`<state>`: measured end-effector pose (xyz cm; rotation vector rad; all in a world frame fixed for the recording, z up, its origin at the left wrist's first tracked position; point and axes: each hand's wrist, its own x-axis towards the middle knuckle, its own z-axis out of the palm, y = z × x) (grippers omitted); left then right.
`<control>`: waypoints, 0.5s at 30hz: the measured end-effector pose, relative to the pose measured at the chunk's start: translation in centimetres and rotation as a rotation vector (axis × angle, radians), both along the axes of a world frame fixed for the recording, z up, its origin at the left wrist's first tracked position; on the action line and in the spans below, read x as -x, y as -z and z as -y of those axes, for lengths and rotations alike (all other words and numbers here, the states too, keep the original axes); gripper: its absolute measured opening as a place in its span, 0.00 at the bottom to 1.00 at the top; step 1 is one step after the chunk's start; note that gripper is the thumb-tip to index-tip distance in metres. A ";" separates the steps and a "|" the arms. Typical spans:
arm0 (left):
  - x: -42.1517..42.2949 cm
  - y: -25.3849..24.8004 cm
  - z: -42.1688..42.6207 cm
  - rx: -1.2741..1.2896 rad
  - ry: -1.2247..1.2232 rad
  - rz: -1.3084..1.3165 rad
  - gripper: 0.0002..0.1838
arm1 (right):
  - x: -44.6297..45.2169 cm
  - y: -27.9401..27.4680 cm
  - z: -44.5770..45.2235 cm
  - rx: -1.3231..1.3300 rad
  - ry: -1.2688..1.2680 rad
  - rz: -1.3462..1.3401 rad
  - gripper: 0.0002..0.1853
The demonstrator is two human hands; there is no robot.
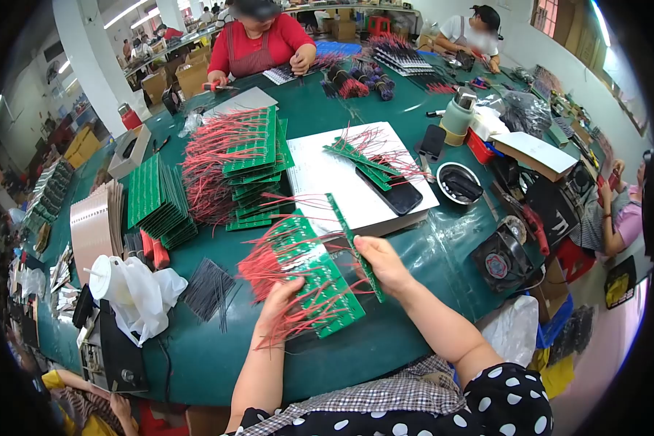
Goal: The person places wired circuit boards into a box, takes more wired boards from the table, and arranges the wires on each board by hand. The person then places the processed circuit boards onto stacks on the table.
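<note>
Green tabletop point(443, 258) | your left hand point(277, 301) holds a wired panel point(316, 267), your right hand point(382, 264) a narrow strip point(346, 229) — apart | far: loose strips point(363, 164) on white box point(316, 156) — wired stack point(253, 163) seems unsplit

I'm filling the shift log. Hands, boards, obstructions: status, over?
Left hand holding wired board. Right hand pinching narrow strip, apart from board. Red wires straggling into the gap; possible snag.

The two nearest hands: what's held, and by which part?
Left hand holds a wide green board by its left edge; right hand, a narrow green strip by its lower half.
</note>
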<state>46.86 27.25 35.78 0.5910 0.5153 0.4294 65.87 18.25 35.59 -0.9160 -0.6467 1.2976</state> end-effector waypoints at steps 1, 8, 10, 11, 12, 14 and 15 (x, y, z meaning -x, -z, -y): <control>0.1 1.1 -0.8 -0.076 -0.063 -0.010 0.18 | -0.2 -0.7 -0.2 0.081 0.289 0.359 0.17; -0.1 1.6 -1.0 -0.104 -0.075 0.048 0.16 | -7.6 -7.0 -1.0 -0.011 0.458 0.193 0.12; -0.2 2.4 -1.0 -0.110 -0.048 0.029 0.16 | -9.5 -6.7 -1.9 -0.045 0.448 0.181 0.12; -0.2 2.4 -1.0 -0.113 -0.049 0.037 0.16 | -9.8 -6.9 -2.1 -0.049 0.447 0.187 0.12; -0.2 2.3 -1.0 -0.135 -0.043 0.054 0.16 | -9.9 -7.2 -2.3 -0.034 0.471 0.232 0.13; -0.2 2.4 -1.0 -0.129 -0.046 0.079 0.14 | -10.3 -7.2 -2.5 -0.043 0.464 0.273 0.11; -0.1 2.5 -1.1 -0.132 -0.050 0.082 0.14 | -10.4 -7.1 -2.7 -0.047 0.460 0.275 0.11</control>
